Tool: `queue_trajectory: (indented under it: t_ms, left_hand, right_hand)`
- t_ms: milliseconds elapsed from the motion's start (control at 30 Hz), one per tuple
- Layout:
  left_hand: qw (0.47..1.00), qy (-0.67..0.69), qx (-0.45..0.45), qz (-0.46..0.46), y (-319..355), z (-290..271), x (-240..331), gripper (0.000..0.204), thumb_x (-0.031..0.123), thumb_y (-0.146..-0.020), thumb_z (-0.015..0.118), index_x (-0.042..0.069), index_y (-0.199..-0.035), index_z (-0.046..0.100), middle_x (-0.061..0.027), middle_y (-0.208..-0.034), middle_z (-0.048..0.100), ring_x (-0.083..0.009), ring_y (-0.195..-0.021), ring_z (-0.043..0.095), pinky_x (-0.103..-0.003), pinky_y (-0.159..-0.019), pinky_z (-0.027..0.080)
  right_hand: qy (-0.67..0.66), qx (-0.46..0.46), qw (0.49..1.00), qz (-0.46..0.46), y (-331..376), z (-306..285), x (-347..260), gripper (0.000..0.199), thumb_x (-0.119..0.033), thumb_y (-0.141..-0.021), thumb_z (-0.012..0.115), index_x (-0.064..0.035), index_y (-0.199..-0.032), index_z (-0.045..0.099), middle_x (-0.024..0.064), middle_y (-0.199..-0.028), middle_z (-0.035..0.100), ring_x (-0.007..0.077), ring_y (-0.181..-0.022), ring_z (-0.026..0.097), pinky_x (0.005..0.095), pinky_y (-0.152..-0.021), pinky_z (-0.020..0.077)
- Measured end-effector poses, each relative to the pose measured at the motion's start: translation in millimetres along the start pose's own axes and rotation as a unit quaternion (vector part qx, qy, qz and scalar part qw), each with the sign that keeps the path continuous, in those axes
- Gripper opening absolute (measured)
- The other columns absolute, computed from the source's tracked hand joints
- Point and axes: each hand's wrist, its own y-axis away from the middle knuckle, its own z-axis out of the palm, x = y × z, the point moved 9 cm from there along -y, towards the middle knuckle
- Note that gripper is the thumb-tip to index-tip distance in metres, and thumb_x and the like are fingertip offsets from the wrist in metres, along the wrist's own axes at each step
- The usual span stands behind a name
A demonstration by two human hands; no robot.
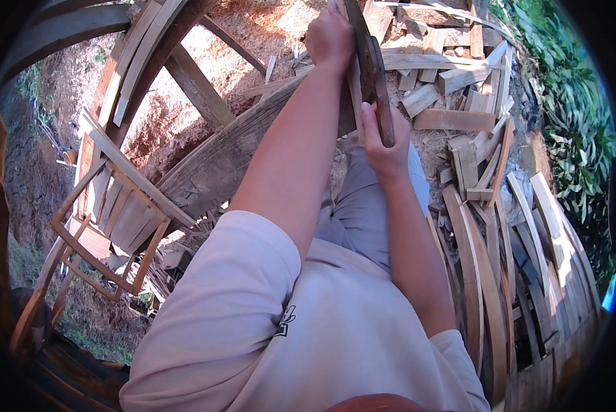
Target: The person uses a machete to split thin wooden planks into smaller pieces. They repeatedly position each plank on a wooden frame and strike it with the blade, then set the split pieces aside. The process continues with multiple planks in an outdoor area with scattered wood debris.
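Observation:
My right hand point(385, 141) is wrapped round the brown wooden handle of a long, dark tool point(371, 65). The tool's body runs up and away past the top edge of the view, so its far end is hidden. Just left of the tool, at the top, my left hand point(330, 40) is closed, its fingers turned away from view. What it grips cannot be made out. A narrow pale wood strip point(355, 89) shows along the tool's left side. Under my left forearm, a broad weathered plank point(215, 154) slants across.
Wood offcuts point(452, 120) lie heaped at the right, with long curved boards point(483, 275) stacked nearer me. At the left stands a slim wooden frame point(95, 257) beside upright timbers point(140, 69). Sawdust and shavings point(177, 103) cover the ground. Green plants point(569, 123) border the far right.

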Motion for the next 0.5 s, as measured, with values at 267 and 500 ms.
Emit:
queue_trajectory:
  t_ms: [267,500]
  left_hand:
    - [1.000,0.014,-0.009,-0.023,-10.0,6.8,-21.4,0.061,0.043,-0.109,0.038,-0.002,-0.093,0.075,-0.0311,-0.091,0.073,-0.0494,-0.087,0.072,-0.060,-0.079,0.056]
    - [0.998,0.020,-0.009,0.056,-13.1,9.8,-3.0,0.051,0.040,-0.108,0.041,-0.001,-0.104,0.071,-0.0325,-0.087,0.071,-0.0509,-0.086,0.070,-0.060,-0.077,0.055]
  right_hand:
    - [0.028,-0.028,0.987,0.155,125.8,-67.7,-62.0,0.021,-0.013,-0.102,0.068,-0.0012,-0.086,0.061,0.0031,-0.062,0.052,0.0110,-0.053,0.045,0.0313,-0.051,0.0347]
    - [0.072,-0.046,0.984,0.158,149.5,-99.3,-128.6,0.020,-0.007,-0.100,0.064,-0.0010,-0.081,0.059,0.0026,-0.059,0.049,0.0089,-0.050,0.042,0.0315,-0.048,0.0301]
